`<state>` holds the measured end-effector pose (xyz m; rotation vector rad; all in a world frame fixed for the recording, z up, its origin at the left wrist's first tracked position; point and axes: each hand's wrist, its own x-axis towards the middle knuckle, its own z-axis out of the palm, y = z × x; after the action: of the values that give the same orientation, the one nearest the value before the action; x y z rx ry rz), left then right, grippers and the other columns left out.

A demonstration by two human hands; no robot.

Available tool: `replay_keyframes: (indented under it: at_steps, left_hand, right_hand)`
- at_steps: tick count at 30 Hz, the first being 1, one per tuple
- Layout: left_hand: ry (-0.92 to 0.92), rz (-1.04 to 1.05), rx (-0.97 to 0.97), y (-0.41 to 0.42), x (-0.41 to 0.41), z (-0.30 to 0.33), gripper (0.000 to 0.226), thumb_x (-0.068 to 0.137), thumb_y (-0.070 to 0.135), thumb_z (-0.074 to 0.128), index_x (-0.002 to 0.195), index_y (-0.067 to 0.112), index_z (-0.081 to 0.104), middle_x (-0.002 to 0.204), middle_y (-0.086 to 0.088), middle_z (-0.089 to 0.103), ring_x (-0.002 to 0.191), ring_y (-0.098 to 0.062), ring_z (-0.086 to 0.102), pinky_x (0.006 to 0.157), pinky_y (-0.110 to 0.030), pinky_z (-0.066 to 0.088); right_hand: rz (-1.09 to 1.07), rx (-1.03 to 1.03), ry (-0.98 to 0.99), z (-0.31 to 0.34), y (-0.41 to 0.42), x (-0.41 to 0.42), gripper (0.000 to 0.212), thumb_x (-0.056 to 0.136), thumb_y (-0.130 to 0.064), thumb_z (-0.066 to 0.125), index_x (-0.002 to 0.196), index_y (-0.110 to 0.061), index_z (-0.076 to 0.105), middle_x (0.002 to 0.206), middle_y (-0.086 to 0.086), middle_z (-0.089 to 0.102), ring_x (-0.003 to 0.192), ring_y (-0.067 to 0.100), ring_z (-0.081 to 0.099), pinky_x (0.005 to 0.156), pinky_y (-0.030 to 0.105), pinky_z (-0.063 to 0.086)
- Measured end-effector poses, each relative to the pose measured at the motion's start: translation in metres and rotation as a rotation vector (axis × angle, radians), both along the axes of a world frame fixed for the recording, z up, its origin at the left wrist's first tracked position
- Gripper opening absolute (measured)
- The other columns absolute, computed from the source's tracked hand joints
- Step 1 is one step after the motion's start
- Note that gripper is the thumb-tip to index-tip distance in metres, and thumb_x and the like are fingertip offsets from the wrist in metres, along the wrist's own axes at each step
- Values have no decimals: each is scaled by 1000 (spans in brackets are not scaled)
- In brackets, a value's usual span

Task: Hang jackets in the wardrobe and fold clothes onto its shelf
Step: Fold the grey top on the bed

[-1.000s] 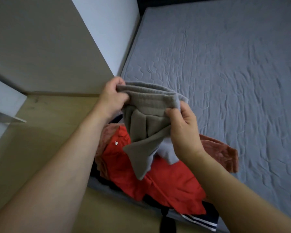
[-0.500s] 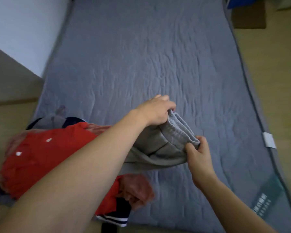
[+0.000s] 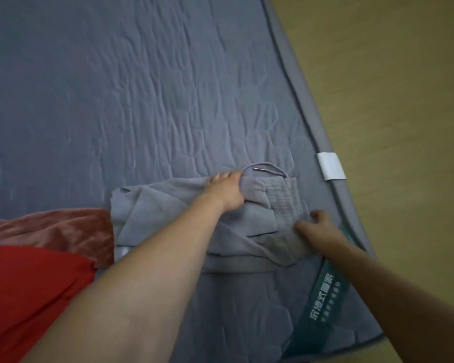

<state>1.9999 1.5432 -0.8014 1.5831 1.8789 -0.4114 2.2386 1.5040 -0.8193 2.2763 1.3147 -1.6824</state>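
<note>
We are laying one pair of grey sweatpants [image 3: 168, 218] flat on the quilted grey mattress [image 3: 142, 87], near its right edge, with the elastic waistband [image 3: 286, 200] and its loose drawstring [image 3: 266, 170] pointing away from us. Our left hand [image 3: 227, 192] is gripping the far end of the waistband, fingers curled into the cloth, while our right hand [image 3: 317, 226] is pressing on the near end of it with the fingers spread — whether it is also pinching the fabric, we cannot tell. The hands are sitting apart, one at each end of the waistband. As we judge it, the fold is only starting: the legs are lying rumpled and doubled over, nothing is squared up yet. Still waiting at the left are at least two more garments — a bright red one [image 3: 32, 289] and a rust-pink velvety one [image 3: 55, 231] touching the sweatpants. The wardrobe and its shelf are not showing here.
</note>
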Motion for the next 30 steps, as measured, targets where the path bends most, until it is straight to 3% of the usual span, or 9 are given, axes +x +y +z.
replay_keyframes:
  at_steps: [7,10,13,15,17,20,24,28,30]
  left_hand:
    - [142,332,59,-99,-58,-14,93,75,48,64,150,41,9,159,6,-3,148,-24,1,114,-63,7]
    - [285,89,-81,-140,-93,-1,83,70,47,63,145,39,28,162,2,-1,149,-27,-9,108,-68,-12]
    - [350,-413,173,-144,-110,7,46,60,35,72,104,19,72,133,-11,56,136,-34,40,114,-67,2]
    - [352,-513,363,-155,-119,10,27,56,29,75,79,14,73,94,-10,66,102,-34,61,109,-57,29]
    - [392,-406,225,-184,-121,15,26,61,29,78,83,17,70,83,-7,66,84,-30,60,89,-44,41]
    - [516,-169,-455,-230,-112,16,45,89,19,54,133,14,45,124,-14,59,107,-35,59,85,-43,50]
    - [358,-43,-799,-202,-121,16,51,92,37,44,139,19,47,144,-4,49,128,-30,51,95,-43,47]
    - [381,387,-73,-145,-152,18,51,84,43,48,130,21,44,135,-9,49,123,-31,47,89,-41,43]
    - [419,473,128,-127,-168,11,61,86,43,50,140,19,35,145,-12,37,130,-35,36,97,-47,38]
  right_hand:
    - [9,55,86,-20,44,-53,78,71,-53,78,127,-6,50,130,13,58,117,29,56,98,38,45]
    - [319,106,70,-16,42,-83,62,88,-45,64,137,-10,49,139,14,53,127,32,50,106,34,38]
    - [252,143,104,-13,46,-97,43,92,-38,60,123,-8,61,125,16,62,115,34,57,91,34,42]
    - [-57,62,232,-10,56,-95,32,91,-36,62,112,-12,65,111,12,67,95,28,63,76,31,47]
    - [-315,-2,298,-7,63,-93,35,92,-40,60,120,-18,60,94,0,66,78,16,59,62,27,44]
    - [-354,45,294,-8,62,-94,39,96,-41,54,129,-19,56,85,-8,59,73,9,54,56,25,40]
    - [-219,123,265,-8,56,-98,37,98,-34,52,131,-18,46,119,3,58,98,21,57,83,33,43]
    - [-130,117,203,-3,48,-93,82,82,-24,75,145,-23,21,123,-3,46,108,19,49,92,32,40]
    - [27,32,143,2,36,-97,90,76,-6,78,145,-16,21,124,7,51,96,19,53,81,30,46]
